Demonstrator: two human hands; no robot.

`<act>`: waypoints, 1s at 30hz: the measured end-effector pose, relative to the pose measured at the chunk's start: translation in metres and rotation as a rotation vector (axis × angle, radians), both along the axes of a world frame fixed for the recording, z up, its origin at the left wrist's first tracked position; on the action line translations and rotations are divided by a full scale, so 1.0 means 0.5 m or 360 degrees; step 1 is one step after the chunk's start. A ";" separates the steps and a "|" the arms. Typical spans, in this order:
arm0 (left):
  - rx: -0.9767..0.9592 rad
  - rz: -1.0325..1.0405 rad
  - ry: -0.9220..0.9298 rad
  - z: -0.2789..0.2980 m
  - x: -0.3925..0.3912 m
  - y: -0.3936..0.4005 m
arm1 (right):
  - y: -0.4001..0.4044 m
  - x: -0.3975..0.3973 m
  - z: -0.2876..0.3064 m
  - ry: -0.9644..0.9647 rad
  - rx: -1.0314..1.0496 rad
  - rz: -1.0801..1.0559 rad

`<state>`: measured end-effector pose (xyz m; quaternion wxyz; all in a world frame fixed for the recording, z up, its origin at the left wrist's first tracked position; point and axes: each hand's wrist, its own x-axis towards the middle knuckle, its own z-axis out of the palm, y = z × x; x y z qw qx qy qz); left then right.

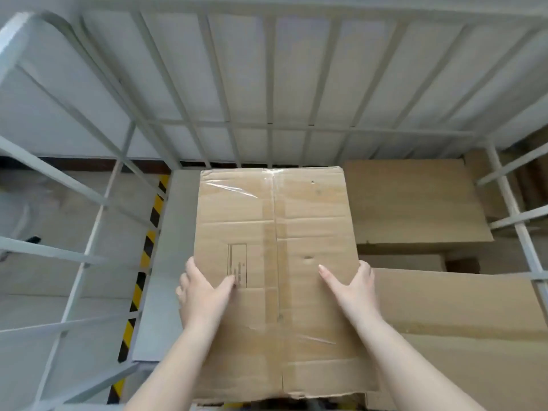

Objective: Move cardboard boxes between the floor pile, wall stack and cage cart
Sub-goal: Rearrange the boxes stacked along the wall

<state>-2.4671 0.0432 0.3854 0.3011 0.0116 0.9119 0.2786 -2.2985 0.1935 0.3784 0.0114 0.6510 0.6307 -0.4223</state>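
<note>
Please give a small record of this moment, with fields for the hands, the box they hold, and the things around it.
held item: taped cardboard box
left hand: grips the box's left edge, thumb on top
right hand: grips the box's right edge, thumb on top
location: inside the cage cart
neighbours: other boxes to the right
floor: yellow-black striped tape at left

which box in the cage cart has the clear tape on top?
The cardboard box held by the left hand and right hand, at the cart's left: clear tape runs down its centre seam. The plain boxes to its right show none.
</note>
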 end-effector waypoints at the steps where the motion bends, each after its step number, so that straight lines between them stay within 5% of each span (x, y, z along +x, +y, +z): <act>1: -0.0033 -0.0035 0.0035 -0.022 0.000 -0.005 | -0.004 -0.006 -0.023 -0.0033 0.0058 0.0015; 6: 0.0062 -0.0101 0.0006 -0.059 -0.023 -0.029 | 0.003 0.002 -0.059 -0.0024 0.0145 -0.0006; 11: 0.0048 0.0261 -0.0891 -0.037 -0.022 -0.124 | 0.030 0.009 -0.048 0.0110 0.0208 0.0255; 15: 0.0027 0.0741 -0.1716 -0.014 0.005 -0.172 | 0.092 -0.093 -0.032 -0.0140 0.0532 0.0789; 22: -0.0017 0.0615 -0.1157 -0.020 -0.026 -0.136 | 0.161 -0.239 -0.037 -0.0488 0.0528 0.1108; 30: 0.0312 0.0613 0.0116 -0.032 -0.185 -0.038 | 0.220 -0.251 -0.046 -0.0557 0.0592 0.0993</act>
